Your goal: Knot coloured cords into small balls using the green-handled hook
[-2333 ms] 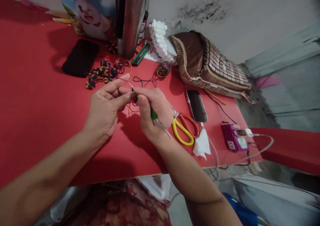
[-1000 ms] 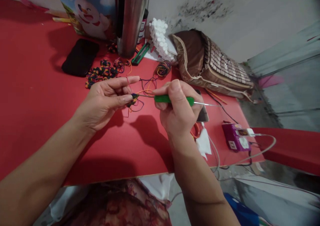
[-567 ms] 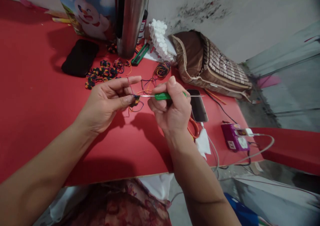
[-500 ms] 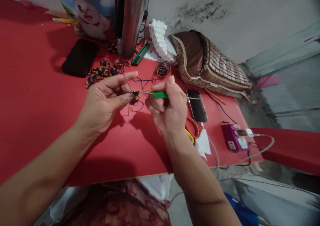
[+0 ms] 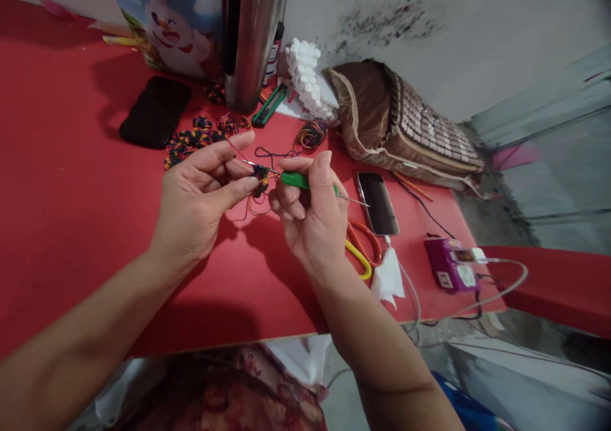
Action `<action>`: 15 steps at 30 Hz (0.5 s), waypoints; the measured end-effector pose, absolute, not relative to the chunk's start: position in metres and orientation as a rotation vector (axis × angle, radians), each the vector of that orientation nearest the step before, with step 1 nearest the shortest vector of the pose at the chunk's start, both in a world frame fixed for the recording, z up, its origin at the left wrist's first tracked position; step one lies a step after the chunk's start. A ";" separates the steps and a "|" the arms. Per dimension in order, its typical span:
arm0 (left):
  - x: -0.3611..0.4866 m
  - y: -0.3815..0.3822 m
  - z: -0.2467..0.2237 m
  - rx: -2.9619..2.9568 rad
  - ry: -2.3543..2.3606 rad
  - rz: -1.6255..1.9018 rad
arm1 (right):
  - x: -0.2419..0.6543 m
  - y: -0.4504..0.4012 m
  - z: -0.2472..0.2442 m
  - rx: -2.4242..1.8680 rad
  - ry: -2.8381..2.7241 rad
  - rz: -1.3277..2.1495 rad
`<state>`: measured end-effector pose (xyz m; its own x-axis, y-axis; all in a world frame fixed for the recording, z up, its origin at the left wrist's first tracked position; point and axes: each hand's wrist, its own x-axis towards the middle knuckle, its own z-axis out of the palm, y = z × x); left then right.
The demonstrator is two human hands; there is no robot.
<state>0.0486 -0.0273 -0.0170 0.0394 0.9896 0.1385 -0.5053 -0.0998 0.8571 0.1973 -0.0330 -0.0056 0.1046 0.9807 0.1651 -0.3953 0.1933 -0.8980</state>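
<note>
Between the thumb and fingers of my left hand [image 5: 200,195] is a small piece of crochet work [image 5: 260,180] in dark, yellow and orange yarn. A strand of yarn runs up over the raised left index finger. My right hand [image 5: 312,205] grips the green handle of a crochet hook [image 5: 294,179]; its thin metal tip passes along the top of the piece towards the left fingers. The hook's other metal end sticks out to the right, over the phone. Behind my hands lie a multicoloured yarn ball [image 5: 311,134] and a heap of small crocheted pieces [image 5: 191,139].
At the back stand a steel flask [image 5: 255,42] and a printed bag [image 5: 176,30]. A black pouch [image 5: 155,111], green cutter [image 5: 270,105] and brown cushion [image 5: 405,119] lie around. On the right are a phone [image 5: 377,203], scissors [image 5: 363,253] and a purple power box [image 5: 451,265].
My right hand has moved slightly left and tilted the hook, so its tip now shows further left, above the crochet piece. My left hand stays almost in place.
</note>
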 end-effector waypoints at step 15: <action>0.041 -0.023 -0.015 0.999 0.681 1.354 | 0.214 -0.025 -0.009 -0.879 -1.066 1.005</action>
